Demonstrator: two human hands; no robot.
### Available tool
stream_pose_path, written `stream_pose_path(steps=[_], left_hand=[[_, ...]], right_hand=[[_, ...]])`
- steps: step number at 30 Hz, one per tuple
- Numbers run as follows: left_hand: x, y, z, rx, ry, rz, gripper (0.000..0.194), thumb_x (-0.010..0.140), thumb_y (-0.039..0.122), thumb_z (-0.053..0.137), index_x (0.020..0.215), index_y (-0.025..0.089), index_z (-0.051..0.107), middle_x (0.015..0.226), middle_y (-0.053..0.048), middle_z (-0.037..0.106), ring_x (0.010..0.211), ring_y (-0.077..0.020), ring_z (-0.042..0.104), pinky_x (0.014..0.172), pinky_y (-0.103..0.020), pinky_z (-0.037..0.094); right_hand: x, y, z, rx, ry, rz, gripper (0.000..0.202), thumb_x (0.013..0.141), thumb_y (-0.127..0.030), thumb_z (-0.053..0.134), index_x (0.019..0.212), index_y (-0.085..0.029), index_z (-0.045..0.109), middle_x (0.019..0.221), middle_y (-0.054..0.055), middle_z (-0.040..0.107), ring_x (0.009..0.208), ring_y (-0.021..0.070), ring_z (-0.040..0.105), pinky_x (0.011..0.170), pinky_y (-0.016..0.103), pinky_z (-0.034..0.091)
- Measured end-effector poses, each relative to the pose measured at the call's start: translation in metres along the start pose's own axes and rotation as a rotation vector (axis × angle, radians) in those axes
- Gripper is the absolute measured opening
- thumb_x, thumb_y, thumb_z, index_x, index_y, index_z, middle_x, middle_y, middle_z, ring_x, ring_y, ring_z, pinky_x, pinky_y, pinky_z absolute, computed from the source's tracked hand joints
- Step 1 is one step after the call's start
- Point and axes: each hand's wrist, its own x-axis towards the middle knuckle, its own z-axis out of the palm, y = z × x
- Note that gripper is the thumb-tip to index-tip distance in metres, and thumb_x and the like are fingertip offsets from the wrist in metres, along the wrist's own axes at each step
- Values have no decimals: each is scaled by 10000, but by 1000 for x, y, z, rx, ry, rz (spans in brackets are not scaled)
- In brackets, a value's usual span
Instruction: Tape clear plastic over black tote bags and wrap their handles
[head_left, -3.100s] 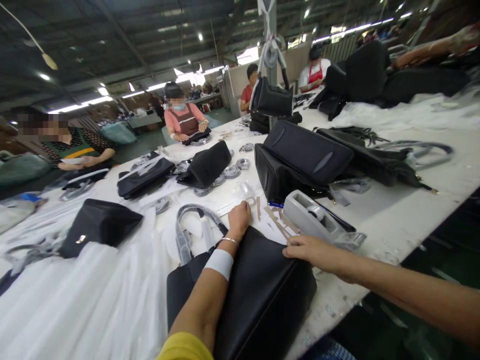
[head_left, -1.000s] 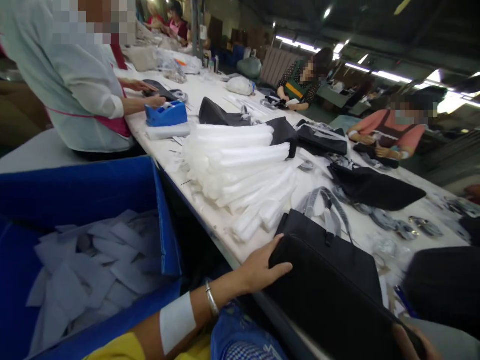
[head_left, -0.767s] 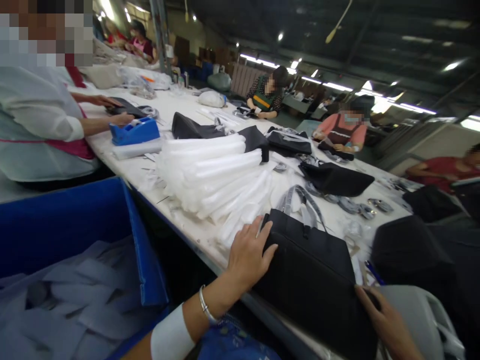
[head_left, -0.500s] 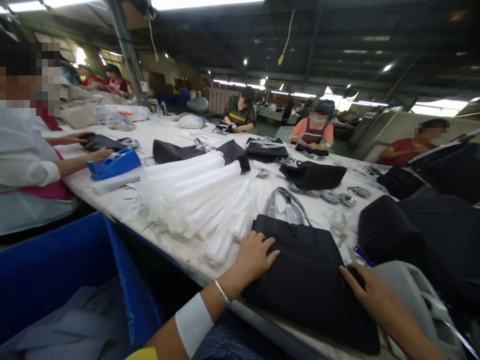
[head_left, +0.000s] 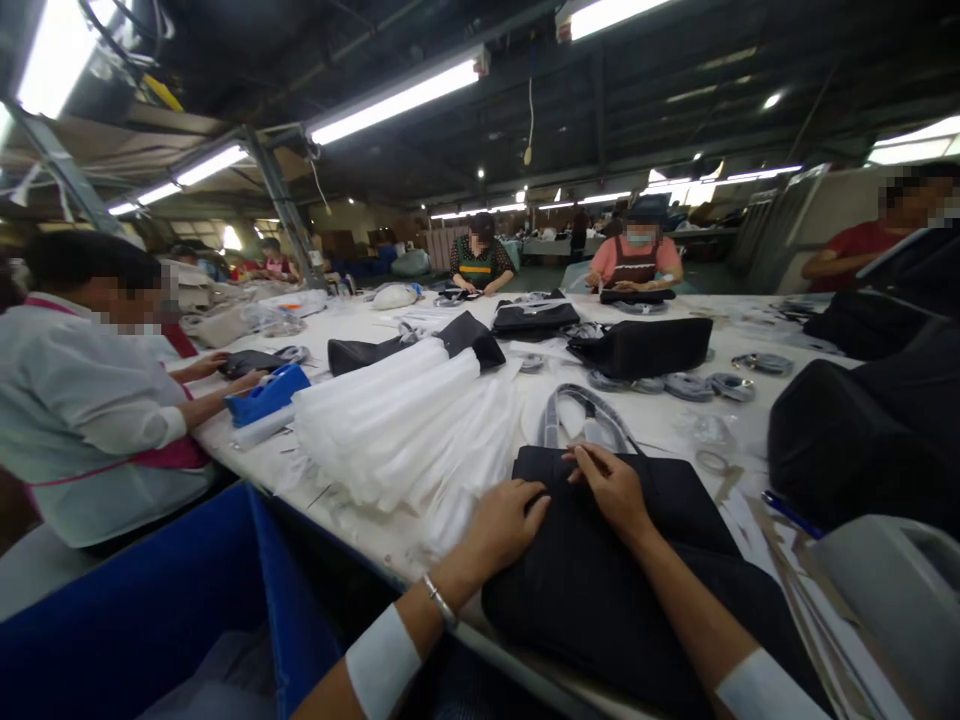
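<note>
A black handbag (head_left: 592,610) lies flat on the white table in front of me. Its wrapped grey handles (head_left: 559,410) stretch away from me beyond the top edge. My left hand (head_left: 506,520) rests on the bag's upper left side, fingers lying loosely over it. Over the middle of the top edge, my right hand (head_left: 611,490) has its fingertips drawn together. What they hold, if anything, is hidden behind the fingers. Beside my left hand, a fanned pile of white padding rolls (head_left: 397,430) covers part of the table.
More black bags (head_left: 641,345) and coiled wrapped straps (head_left: 690,386) lie farther back. To the right are a grey machine-like object (head_left: 892,570), a blue pen (head_left: 791,513) and paper strips. A blue bin (head_left: 150,590) stands lower left. Co-workers are around the table; one is near a blue tape dispenser (head_left: 270,393).
My right hand has moved from the bag's right edge to the middle of its top edge, its fingers closing together. My left hand stays on the bag. The view has shifted upward.
</note>
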Motion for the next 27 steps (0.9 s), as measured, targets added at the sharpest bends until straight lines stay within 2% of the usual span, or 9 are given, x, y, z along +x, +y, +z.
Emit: stream_pose_path(steps=[3,6,9,12,16,18,19,22,27], left_hand=[[21,-22,-13,88,141,-71,296,962,294,472,1204,231,631,1185,-62,658,1121,-212,569,983,-333,440],[44,-48,-31,166,100,-245,458,853,240,621,1308,219,575,1282,-102,620,1209,-271,530,1007,-386,425],[60,-72,-54,105,-18,-362,427,820,218,631,1246,199,628,994,-71,732,959,-231,667,869,-326,504],[62,-89,-88,85,28,-387,419,886,153,453,1280,174,594,934,-47,736,808,-160,691,824,-276,525],[39,-81,-129,235,599,-433,667,851,129,450,1500,145,294,1405,-163,508,1231,-265,547,1054,-425,418],[25,-62,-131,360,875,-346,757,810,138,533,1514,141,254,1548,-179,299,1410,-329,323,1150,-483,285],[19,-51,-125,388,899,-269,745,821,154,541,1511,154,261,1565,-164,267,1435,-326,274,1165,-475,259],[18,-27,-87,290,529,-34,477,932,238,454,1408,239,426,1377,-89,540,1256,-221,520,1052,-336,420],[51,-42,-30,327,-88,-309,387,845,371,621,1163,150,624,1133,-143,679,1054,-273,645,882,-337,495]], right_hand=[[-5,2,-6,-15,-4,-21,447,881,-579,534,1018,-178,680,896,85,746,581,188,660,645,330,550],[-6,-1,-7,-28,-29,-49,436,887,-568,526,1013,-182,682,850,69,745,564,182,659,646,318,542],[-5,-2,-6,-47,-73,-89,409,899,-539,519,1017,-187,689,813,47,741,553,174,655,639,302,529],[-6,-2,-7,-52,-104,-107,387,908,-514,511,1017,-189,692,798,35,737,545,169,650,637,296,520],[-7,-5,-12,-58,-81,-116,378,921,-501,491,1012,-191,688,800,34,736,548,170,651,642,304,515],[-7,-6,-12,-53,-67,-118,381,920,-506,487,1009,-194,685,796,34,736,546,173,652,641,307,518],[-7,-6,-12,-50,-64,-118,382,919,-509,486,1006,-195,684,793,34,736,545,174,652,641,308,520],[-7,-7,-12,-42,-66,-115,382,917,-508,482,1005,-194,681,793,35,735,541,172,649,636,307,527],[-9,-9,-19,-41,-33,-127,369,912,-491,489,1004,-193,687,792,30,738,538,167,650,630,296,523]])
